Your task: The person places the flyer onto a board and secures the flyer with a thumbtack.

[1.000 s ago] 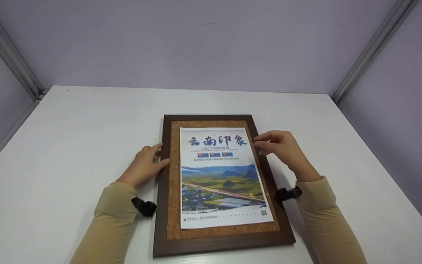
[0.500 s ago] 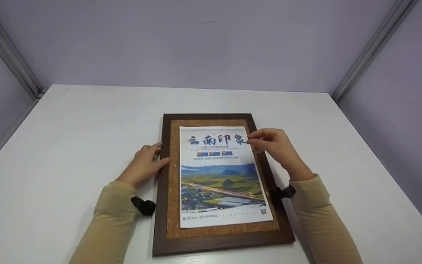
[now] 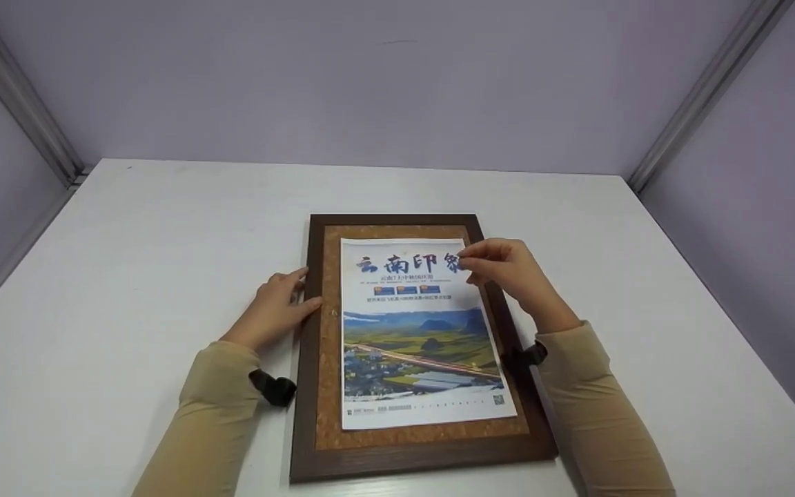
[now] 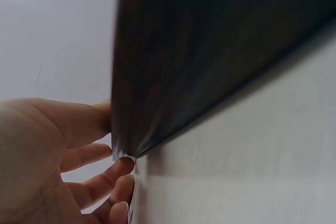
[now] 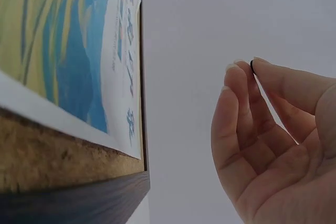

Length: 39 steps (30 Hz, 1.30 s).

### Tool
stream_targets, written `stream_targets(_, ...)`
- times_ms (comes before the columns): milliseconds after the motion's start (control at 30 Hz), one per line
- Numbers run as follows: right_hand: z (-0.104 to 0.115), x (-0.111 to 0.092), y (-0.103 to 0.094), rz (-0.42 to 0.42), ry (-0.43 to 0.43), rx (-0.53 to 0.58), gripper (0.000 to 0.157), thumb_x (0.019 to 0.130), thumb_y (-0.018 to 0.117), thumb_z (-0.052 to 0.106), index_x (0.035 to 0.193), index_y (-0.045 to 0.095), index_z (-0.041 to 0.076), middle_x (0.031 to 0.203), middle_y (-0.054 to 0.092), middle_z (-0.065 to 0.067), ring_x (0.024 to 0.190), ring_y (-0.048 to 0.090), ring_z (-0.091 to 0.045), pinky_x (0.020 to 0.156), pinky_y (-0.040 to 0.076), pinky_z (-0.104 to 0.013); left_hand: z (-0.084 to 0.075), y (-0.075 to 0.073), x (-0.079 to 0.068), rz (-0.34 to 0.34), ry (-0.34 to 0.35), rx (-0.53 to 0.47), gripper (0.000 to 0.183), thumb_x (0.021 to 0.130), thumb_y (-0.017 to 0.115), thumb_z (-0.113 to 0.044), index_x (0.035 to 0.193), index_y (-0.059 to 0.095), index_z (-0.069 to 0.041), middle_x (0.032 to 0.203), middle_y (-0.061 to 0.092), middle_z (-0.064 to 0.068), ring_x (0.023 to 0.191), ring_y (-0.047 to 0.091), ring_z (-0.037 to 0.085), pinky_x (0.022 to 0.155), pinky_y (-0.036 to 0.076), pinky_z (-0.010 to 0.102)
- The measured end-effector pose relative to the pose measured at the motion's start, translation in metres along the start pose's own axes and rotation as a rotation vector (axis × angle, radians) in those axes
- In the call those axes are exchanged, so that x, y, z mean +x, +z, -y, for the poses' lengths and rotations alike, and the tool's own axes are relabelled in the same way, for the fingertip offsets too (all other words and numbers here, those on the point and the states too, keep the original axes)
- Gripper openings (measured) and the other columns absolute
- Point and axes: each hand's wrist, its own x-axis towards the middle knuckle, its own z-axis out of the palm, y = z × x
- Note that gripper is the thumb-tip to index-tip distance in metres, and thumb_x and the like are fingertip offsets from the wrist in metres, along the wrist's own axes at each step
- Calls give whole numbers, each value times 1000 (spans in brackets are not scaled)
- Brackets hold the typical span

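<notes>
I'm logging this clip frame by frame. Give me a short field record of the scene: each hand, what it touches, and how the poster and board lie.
left hand: rests open against the left edge of the cork board
right hand: above the poster's upper right corner, fingers pinching a small dark thing
small dark thing: too small to identify
poster: flat on the cork
cork board: dark wooden frame, flat on the white table

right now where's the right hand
In the head view the right hand hovers over the poster's upper right corner on the cork board, pinching a small dark thing between thumb and fingertips.
</notes>
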Motion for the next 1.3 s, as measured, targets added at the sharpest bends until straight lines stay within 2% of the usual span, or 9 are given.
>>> stream_targets(167,2,11,5,61,19,-20,28,95,66,12,113,69,-9,97,72,-2,71,66,-9,71,57,-23,0,1,1,-1,15,3,68,102,54,-31,154,27,3,141,45,30,132,41,47,110,35,58)
stream_targets(400,6,35,17,157,78,-91,31,94,68,15,116,70,-7,101,72,-8,73,66,-13,69,58,-27,3,-1,-1,21,1,-5,70,102,54,-33,155,25,1,143,43,30,134,39,47,111,34,58)
stream_targets(567,7,53,23,194,123,-96,29,93,70,15,113,72,-6,92,74,-3,69,66,-13,64,55,-25,2,-2,-1,24,-2,-16,69,102,53,-32,156,24,1,143,42,30,134,38,47,111,34,58)
stream_targets(767,3,72,38,162,216,-155,19,90,73,16,102,77,1,87,73,-7,65,62,-13,60,52,-23,0,-1,1,14,11,-7,69,102,54,-32,155,25,3,142,43,31,134,40,48,112,34,58)
stream_targets(933,-3,81,52,119,281,-209,18,91,73,15,101,77,1,84,70,-6,61,60,-11,57,52,-21,-2,1,1,9,13,-3,69,101,55,-32,154,27,3,141,44,31,133,41,48,111,34,58)
stream_targets(1133,-4,87,58,68,305,-185,18,93,69,14,101,76,-1,79,67,-4,58,59,-11,54,49,-21,-4,1,0,12,-1,-33,71,101,56,-32,155,24,1,144,42,30,135,39,47,112,34,58)
stream_targets(1300,-5,90,59,56,342,-151,17,94,67,11,101,76,-2,75,65,-3,59,57,-12,54,48,-23,-4,3,-1,20,-16,-45,72,101,56,-34,156,24,0,145,41,30,136,37,47,113,33,57)
